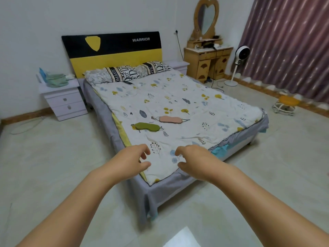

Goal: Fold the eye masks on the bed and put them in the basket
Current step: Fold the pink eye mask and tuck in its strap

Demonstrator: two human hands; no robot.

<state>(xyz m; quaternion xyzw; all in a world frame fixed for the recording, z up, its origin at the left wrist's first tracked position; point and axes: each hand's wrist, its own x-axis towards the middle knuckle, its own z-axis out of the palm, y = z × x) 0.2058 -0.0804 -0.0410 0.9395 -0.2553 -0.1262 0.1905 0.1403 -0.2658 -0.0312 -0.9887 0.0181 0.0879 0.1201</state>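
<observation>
Two eye masks lie flat and unfolded on the leaf-patterned quilt of the bed [222,111]. The green eye mask [147,126] is nearer the left side; the pink eye mask [170,119] lies just beyond it to the right, its straps spread out. My left hand [132,158] and my right hand [193,160] hover side by side over the bed's near corner, fingers curled and apart, holding nothing. Both hands are well short of the masks. No basket is in view.
Two pillows [128,73] rest against the black-and-yellow headboard [114,49]. A white nightstand [62,97] with folded cloths stands left of the bed. A wooden dressing table [208,59], a standing fan [239,63] and a small stool [285,104] stand to the right, before a curtain.
</observation>
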